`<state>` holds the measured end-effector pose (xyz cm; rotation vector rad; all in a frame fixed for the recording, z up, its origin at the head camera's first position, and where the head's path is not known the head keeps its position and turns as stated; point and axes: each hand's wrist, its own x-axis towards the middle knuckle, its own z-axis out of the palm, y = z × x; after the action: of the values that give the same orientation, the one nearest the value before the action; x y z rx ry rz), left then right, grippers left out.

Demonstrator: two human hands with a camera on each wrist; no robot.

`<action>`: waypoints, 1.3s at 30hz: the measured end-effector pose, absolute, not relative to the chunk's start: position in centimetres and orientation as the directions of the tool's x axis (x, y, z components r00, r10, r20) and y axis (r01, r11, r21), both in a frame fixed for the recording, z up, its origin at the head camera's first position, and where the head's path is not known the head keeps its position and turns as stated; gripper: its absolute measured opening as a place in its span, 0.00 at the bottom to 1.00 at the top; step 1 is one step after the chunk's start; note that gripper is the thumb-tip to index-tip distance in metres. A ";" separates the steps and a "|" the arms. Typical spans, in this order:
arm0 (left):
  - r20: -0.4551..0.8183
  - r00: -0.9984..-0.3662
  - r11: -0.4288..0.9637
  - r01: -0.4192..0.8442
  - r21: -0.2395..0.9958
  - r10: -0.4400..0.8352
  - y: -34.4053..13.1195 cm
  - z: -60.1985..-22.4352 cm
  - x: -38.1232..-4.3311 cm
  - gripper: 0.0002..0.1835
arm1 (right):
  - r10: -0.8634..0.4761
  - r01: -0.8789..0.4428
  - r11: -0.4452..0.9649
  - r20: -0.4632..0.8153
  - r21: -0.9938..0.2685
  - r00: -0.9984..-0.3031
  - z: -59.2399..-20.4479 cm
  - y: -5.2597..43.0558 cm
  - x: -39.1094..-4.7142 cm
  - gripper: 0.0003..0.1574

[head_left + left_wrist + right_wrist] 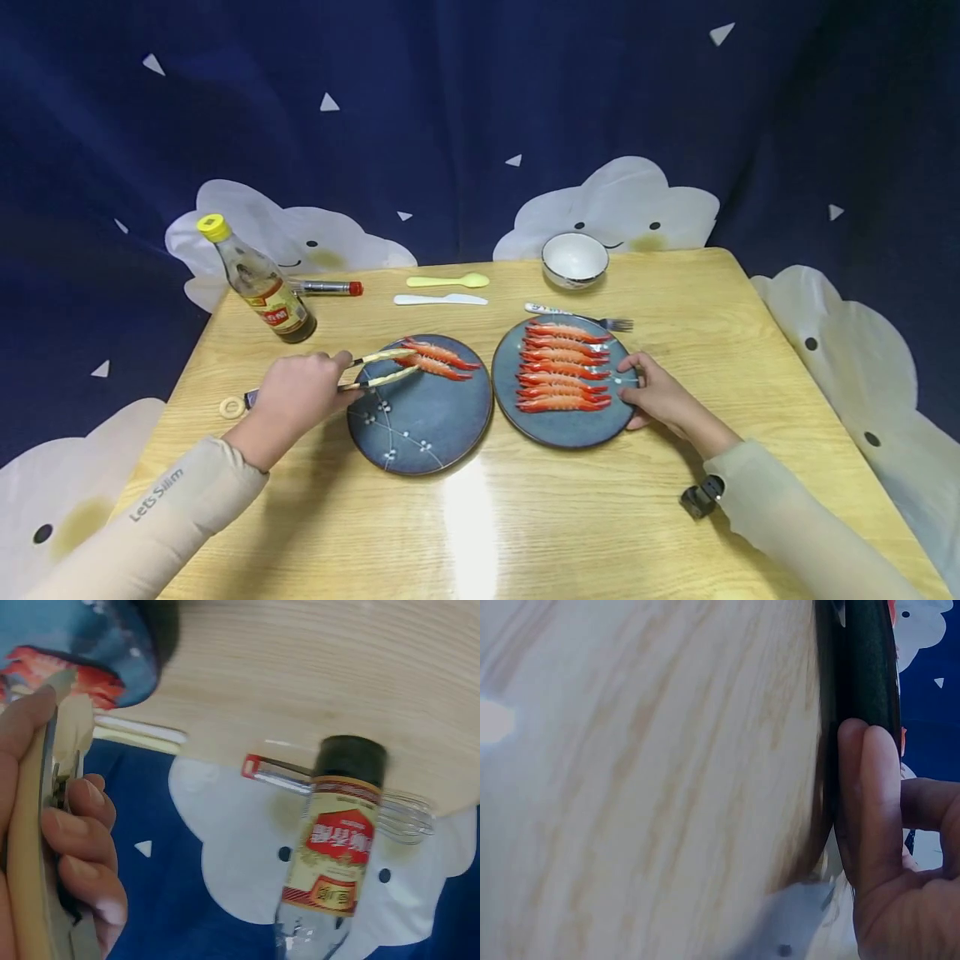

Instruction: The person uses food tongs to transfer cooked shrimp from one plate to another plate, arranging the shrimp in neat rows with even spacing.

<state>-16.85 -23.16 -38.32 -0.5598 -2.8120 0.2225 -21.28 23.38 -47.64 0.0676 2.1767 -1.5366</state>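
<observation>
My left hand [303,390] grips a pair of tongs [388,378] with pale tips and a metal hinge, seen close up in the left wrist view. Their two tips stand apart over the left ends of two red-orange shrimp [442,354] at the back of the left blue plate [427,421]. On the right blue plate [558,432], several more shrimp [562,369] lie in a neat column. My right hand [658,398] holds that plate's right rim, thumb on one side and fingers underneath, as the right wrist view shows.
Left of the plates stands a yellow-capped sauce bottle [273,304], with a whisk [330,287] behind it. Farther back lie a yellow spoon [446,282] and a white knife [441,299]. A white bowl [575,260] and a fork [615,324] are behind the right plate.
</observation>
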 end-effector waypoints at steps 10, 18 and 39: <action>0.015 -0.935 0.930 0.350 -0.112 0.353 -22.8 -37.6 -16.1 0.23 | -0.222 0.309 0.366 -0.405 -0.878 -0.887 -47.6 23.3 -21.2 0.26; 0.020 -0.924 0.920 0.379 -0.106 0.383 -24.2 -37.6 -16.4 0.24 | -0.221 0.306 0.361 -0.400 -0.881 -0.889 -48.0 23.4 -21.1 0.26; 0.080 -0.897 0.899 0.430 -0.082 0.436 -25.2 -38.6 -16.1 0.23 | -0.226 0.300 0.365 -0.397 -0.881 -0.890 -47.6 23.2 -21.2 0.26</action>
<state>-16.15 -25.21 -38.55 -0.6773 -2.9669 0.0953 -21.17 23.19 -47.61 0.0644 2.1758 -1.5460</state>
